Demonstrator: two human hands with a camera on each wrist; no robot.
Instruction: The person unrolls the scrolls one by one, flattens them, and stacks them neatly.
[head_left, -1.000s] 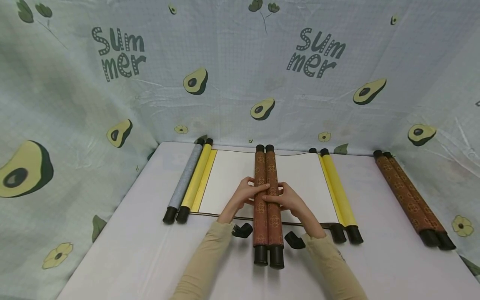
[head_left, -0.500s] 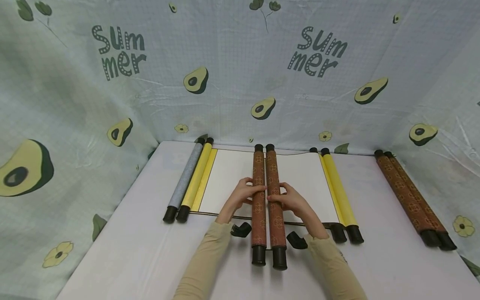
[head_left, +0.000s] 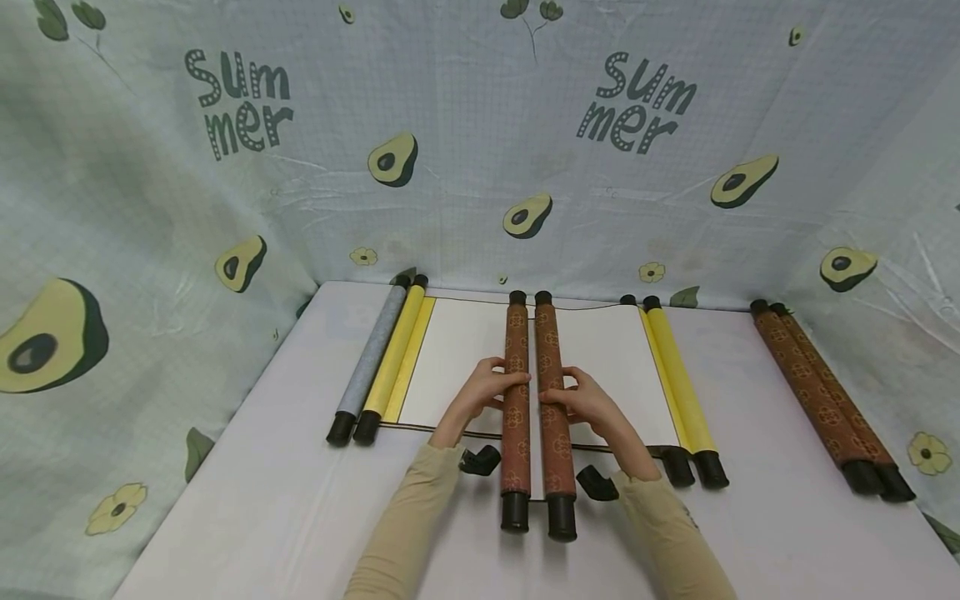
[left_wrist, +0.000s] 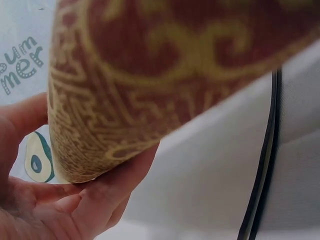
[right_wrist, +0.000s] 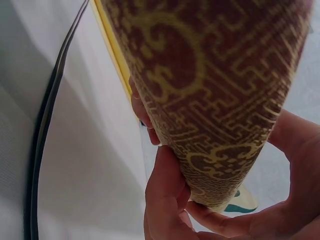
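In the head view a brown patterned scroll is held up over the table, its two rollers slightly apart with a narrow pale strip of its sheet (head_left: 535, 433) between them. My left hand (head_left: 480, 392) grips the left roller (head_left: 516, 442) near its middle, fingers wrapped behind it and thumb on the front. The right roller (head_left: 557, 450) is gripped the same way by my right hand (head_left: 591, 402). Both rollers have black end caps. Each wrist view shows gold-patterned brown cloth close up, with fingers curled round it. Beneath lies an unrolled scroll sheet (head_left: 457, 358) with yellow edges.
A yellow roller (head_left: 393, 358) and a grey-blue roller (head_left: 372, 354) lie side by side at left. Another yellow roller (head_left: 678, 379) lies right of the sheet. A second brown scroll (head_left: 817, 392) rests at the far right of the white table (head_left: 247, 517). A printed curtain (head_left: 465, 108) stands behind.
The two brown rollers were together and now stand slightly apart, the left one moved left and the right one right. A strip of sheet has appeared between them.
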